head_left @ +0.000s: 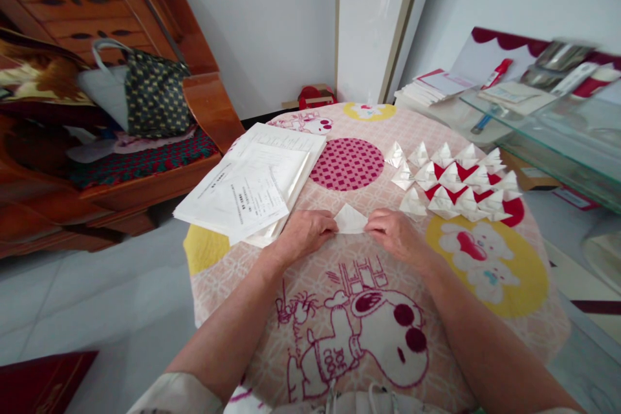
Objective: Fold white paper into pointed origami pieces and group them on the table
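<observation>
A small white sheet of paper point(350, 219), folded to a point at its far side, lies between my two hands at the middle of the round table. My left hand point(310, 231) pinches its left corner with fingers closed. On the opposite corner, my right hand point(392, 231) grips in the same way. Right of my hands stand several folded paper pieces point(450, 176) in rows, pointed and pale. To the left is a stack of printed paper sheets point(242, 184), one lying askew on top.
A patterned cloth point(359, 265) covers the table point(524, 343). At the right, a glass shelf point(543, 129) holds a metal pot, a red marker and papers. A wooden bench point(204, 103) with a dark patterned bag point(155, 94) stands on the left.
</observation>
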A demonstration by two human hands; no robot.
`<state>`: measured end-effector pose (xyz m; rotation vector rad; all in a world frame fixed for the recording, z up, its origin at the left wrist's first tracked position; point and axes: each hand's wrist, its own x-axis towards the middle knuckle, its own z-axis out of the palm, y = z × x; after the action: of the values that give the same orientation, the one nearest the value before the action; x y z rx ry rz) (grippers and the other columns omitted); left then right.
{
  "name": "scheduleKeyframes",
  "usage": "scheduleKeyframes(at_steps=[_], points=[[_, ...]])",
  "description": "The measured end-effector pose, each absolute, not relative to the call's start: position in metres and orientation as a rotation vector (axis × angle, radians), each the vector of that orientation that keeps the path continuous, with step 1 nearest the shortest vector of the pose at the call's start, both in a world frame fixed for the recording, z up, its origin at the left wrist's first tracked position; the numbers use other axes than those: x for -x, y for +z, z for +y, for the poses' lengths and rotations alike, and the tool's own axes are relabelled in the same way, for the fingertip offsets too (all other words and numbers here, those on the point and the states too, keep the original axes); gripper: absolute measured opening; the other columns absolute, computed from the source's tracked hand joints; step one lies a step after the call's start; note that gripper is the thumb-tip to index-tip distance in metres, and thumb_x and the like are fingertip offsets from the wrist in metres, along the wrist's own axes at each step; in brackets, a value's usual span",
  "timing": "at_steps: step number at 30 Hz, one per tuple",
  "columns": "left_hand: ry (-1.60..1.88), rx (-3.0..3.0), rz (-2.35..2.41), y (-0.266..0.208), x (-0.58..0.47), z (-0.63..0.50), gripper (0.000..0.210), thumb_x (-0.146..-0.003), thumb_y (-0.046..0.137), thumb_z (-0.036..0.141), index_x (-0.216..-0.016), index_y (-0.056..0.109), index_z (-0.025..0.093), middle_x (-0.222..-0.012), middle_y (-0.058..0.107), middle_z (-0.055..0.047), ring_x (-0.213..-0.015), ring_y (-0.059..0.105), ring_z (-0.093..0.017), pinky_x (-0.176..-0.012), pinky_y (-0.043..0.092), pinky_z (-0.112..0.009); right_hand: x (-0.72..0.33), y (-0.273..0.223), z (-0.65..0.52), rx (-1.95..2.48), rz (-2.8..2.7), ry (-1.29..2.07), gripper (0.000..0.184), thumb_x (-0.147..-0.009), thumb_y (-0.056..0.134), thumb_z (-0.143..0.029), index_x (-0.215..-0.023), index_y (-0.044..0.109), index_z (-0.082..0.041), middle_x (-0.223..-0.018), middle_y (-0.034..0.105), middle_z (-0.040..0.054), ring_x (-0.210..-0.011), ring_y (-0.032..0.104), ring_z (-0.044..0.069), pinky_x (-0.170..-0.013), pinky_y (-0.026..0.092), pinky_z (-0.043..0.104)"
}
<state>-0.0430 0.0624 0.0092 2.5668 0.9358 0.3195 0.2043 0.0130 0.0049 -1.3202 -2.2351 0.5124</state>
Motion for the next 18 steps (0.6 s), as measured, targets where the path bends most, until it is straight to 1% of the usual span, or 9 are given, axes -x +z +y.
scheduleKeyframes(at_steps=[3, 6, 13, 18], points=[[0.399, -2.449, 0.966, 0.007, 0.042, 0.065, 0.016, -0.087, 0.060, 0.019, -0.083, 0.075, 0.020, -0.083, 0.071, -0.003, -0.075, 0.062, -0.015, -0.067, 0.041, -0.025, -0.206, 0.004, 0.015, 1.339, -2.165, 0.613, 0.020, -0.085, 0.058, -0.008, -0.076, 0.072, -0.019, -0.082, 0.068, 0.0041, -0.075, 0.061, 0.016, -0.070, 0.045, 0.029], [0.471, -2.327, 1.053, 0.004, 0.040, 0.066, 0.014, -0.084, 0.060, 0.019, -0.081, 0.074, 0.019, -0.083, 0.072, -0.003, -0.076, 0.062, -0.016, -0.070, 0.042, -0.026, -0.205, 0.001, 0.017, 1.369, -2.093, 0.625, 0.019, -0.087, 0.058, -0.010, -0.075, 0.071, -0.019, -0.079, 0.067, 0.0031, -0.075, 0.060, 0.016, -0.070, 0.044, 0.028], [0.508, -2.202, 1.193, 0.003, 0.036, 0.065, 0.016, -0.083, 0.062, 0.023, -0.071, 0.072, 0.018, -0.067, 0.066, -0.001, -0.063, 0.054, -0.013, -0.061, 0.035, -0.026, -0.202, -0.002, 0.024, 1.418, -2.054, 0.541, 0.019, -0.086, 0.058, -0.010, -0.073, 0.068, -0.018, -0.076, 0.066, 0.0036, -0.076, 0.059, 0.017, -0.073, 0.044, 0.029], [0.482, -2.162, 1.270, 0.006, 0.033, 0.064, 0.018, -0.083, 0.061, 0.023, -0.070, 0.072, 0.017, -0.065, 0.065, -0.001, -0.059, 0.051, -0.012, -0.059, 0.034, -0.026, -0.202, -0.001, 0.025, 1.453, -2.040, 0.534, 0.018, -0.086, 0.059, -0.012, -0.072, 0.069, -0.018, -0.075, 0.067, 0.0034, -0.074, 0.060, 0.017, -0.070, 0.043, 0.029]])
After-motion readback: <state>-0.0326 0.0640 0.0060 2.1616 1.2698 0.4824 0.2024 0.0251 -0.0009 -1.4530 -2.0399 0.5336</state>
